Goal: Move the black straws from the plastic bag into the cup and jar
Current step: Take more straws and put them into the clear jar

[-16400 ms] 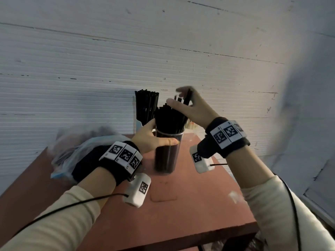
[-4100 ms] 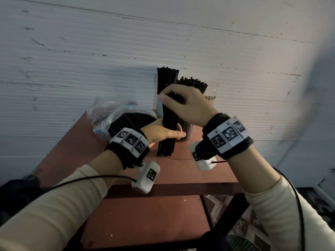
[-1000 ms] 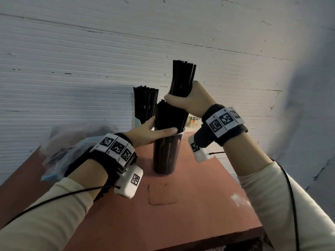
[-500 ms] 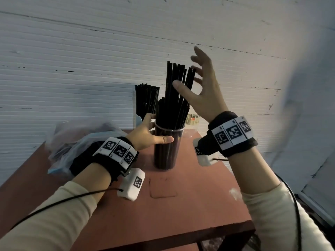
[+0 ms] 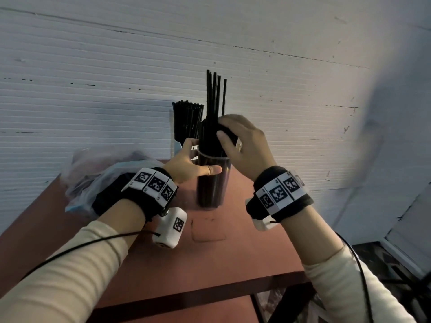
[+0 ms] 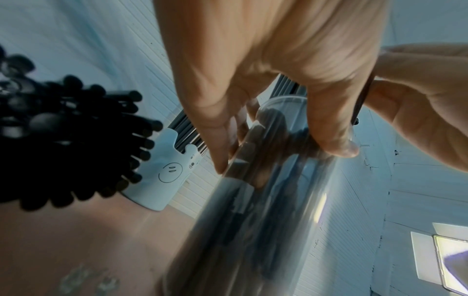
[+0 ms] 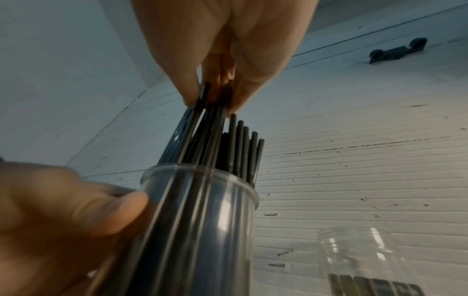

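Note:
A tall clear cup (image 5: 212, 183) packed with black straws (image 5: 215, 96) stands on the red table (image 5: 245, 252). My left hand (image 5: 200, 158) grips it just under the rim, thumb in front. My right hand (image 5: 227, 130) pinches a bunch of straws above the rim, and several of them stick up higher than the rest. In the right wrist view the fingertips (image 7: 192, 98) close on the straw shafts (image 7: 202, 136) over the cup's rim (image 7: 200, 176). The plastic bag (image 5: 98, 169) with more straws (image 6: 76, 144) lies to the left.
Behind the clear cup stands a white cup (image 6: 164, 172) with a drawn face, also full of straws (image 5: 187, 117). A small clear jar (image 7: 364, 254) sits to the right by the white slatted wall. The table's front edge (image 5: 210, 297) is close to me.
Half a second ago my right hand was spread open above the straws. It has dropped and closed on the bunch at the rim. My left hand has kept hold of the cup.

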Available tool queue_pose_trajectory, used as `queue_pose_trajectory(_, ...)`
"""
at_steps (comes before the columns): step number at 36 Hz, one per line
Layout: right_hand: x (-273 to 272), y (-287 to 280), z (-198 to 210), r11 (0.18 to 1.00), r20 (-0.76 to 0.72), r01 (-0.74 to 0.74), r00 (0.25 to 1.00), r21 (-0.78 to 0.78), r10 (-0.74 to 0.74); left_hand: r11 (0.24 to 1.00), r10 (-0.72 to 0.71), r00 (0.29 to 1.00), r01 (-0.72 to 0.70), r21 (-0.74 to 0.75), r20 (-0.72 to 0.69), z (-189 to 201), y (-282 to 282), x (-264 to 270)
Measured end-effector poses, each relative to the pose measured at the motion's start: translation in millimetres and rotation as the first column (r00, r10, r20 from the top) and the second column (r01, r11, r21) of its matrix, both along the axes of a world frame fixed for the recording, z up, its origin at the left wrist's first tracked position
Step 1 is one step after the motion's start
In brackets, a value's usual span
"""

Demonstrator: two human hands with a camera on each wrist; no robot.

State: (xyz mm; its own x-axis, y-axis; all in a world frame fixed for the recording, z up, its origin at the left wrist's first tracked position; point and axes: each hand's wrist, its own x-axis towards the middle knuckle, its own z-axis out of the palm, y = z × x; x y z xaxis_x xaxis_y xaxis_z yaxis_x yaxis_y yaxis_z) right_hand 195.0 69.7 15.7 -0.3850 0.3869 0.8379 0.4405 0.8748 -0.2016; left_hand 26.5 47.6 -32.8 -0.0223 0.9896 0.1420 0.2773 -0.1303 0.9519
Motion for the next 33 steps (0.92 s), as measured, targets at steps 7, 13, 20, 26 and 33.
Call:
queue_pose_trajectory(7, 3.3, -2.8, -1.4, 1.000, 0.019, -0.016, 1.000, -0.025, 0.016, 0.998, 0.051, 0.998, -0.050, 0.026, -0.030, -1.7, -4.0, 2.4)
queue_pose_trajectory(13, -5.2, -6.4, 39.0, 0.994, -0.028, -0.084, 0.996, 0.065, 0.086, 0.995, 0.099, 0.984, -0.098, 0.018, -0.150, 6.4, -6.7, 6.2)
queue_pose_trajectory(20, -7.2, -2.6, 30.6, 0.995, 0.014, -0.079, 0.997, 0.054, 0.078, 0.998, 0.054, 0.998, -0.055, -0.013, -0.034, 10.6, -10.2, -7.3)
queue_pose_trajectory(26, -4.0, -4.3, -2.2, 0.998, 0.050, 0.019, 0.998, 0.059, -0.022, 0.996, 0.085, 0.995, -0.083, 0.034, -0.052, 7.0, -10.2, -8.9)
queue_pose_trajectory(33, -6.4, -0.7, 19.0, 0.998, -0.035, -0.005, 0.999, 0.056, 0.007, 0.993, 0.106, 0.988, -0.099, 0.062, -0.113, 1.0, -6.6, -10.2)
